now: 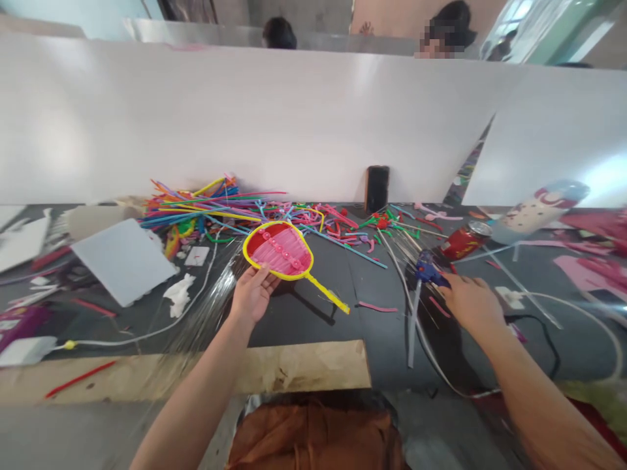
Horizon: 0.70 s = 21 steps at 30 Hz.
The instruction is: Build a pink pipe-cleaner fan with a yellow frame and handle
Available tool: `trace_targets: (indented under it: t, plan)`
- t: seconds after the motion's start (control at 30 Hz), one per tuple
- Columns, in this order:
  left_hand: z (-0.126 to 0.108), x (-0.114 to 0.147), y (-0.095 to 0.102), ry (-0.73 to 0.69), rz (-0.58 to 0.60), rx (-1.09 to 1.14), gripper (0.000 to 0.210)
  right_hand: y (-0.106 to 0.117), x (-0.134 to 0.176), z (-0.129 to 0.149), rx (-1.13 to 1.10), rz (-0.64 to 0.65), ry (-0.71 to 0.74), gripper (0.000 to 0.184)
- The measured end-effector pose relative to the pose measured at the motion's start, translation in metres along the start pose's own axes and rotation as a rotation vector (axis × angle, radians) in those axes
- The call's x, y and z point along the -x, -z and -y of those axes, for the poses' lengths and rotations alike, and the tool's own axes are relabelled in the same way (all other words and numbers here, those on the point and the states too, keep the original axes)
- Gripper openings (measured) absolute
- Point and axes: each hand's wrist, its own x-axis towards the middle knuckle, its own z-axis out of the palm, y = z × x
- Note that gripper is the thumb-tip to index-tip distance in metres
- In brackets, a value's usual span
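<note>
My left hand (255,294) pinches the lower left rim of a small racket-shaped fan (279,250). The fan has a yellow fuzzy edge, a pink and red face with a diagonal row of pink beads, and a yellow handle pointing to the lower right. On the right, my right hand (473,301) has its fingers around the handle of a blue glue gun (427,269); the palm side is hidden. A pale, translucent glue stick (414,326) extends from the gun toward the table's front edge.
Bundled pipe cleaners (206,205) and colourful scraps lie along the white divider (294,124). A black phone (377,188) leans there. A red can (465,240) and a spotted bottle (539,212) stand right. White cables (435,365) cross the dark table. Two people's heads show beyond.
</note>
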Motion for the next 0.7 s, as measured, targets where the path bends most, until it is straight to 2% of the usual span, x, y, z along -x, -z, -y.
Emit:
trace_targets:
  t: [0.13, 0.2, 0.23, 0.27, 0.37, 0.43, 0.5, 0.6, 0.7]
  plan:
    - [0.0, 0.001, 0.0, -0.004, 0.012, 0.013, 0.018, 0.014, -0.007, 0.016, -0.077, -0.051, 0.009, 0.031]
    - [0.0, 0.001, 0.0, 0.0, 0.018, 0.011, 0.018, 0.027, -0.005, 0.042, -0.212, -0.078, 0.029, 0.035]
    - [-0.001, 0.001, -0.001, 0.002, 0.023, 0.009, 0.017, 0.034, -0.004, 0.059, -0.397, -0.055, 0.044, 0.036]
    - [-0.001, 0.002, -0.001, 0.006, 0.029, 0.007, 0.016, 0.039, -0.001, 0.078, -0.621, -0.008, 0.039, 0.037]
    - [-0.004, 0.003, -0.002, 0.023, 0.061, -0.016, 0.013, 0.049, 0.005, 0.141, -1.212, 0.313, 0.052, 0.049]
    - [-0.008, 0.004, -0.004, 0.034, 0.086, -0.036, 0.014, 0.052, 0.006, 0.177, -1.469, 0.48, 0.053, 0.056]
    - [-0.014, 0.004, -0.007, 0.033, 0.119, -0.061, 0.017, 0.053, 0.004, 0.204, -1.62, 0.593, 0.009, 0.058]
    - [-0.025, 0.005, -0.014, -0.007, 0.209, -0.114, 0.024, 0.053, -0.004, 0.227, -1.72, 0.642, -0.065, 0.046]
    - [-0.028, 0.007, -0.021, -0.046, 0.331, -0.133, 0.033, 0.044, -0.008, 0.24, -1.818, 0.536, -0.117, 0.035]
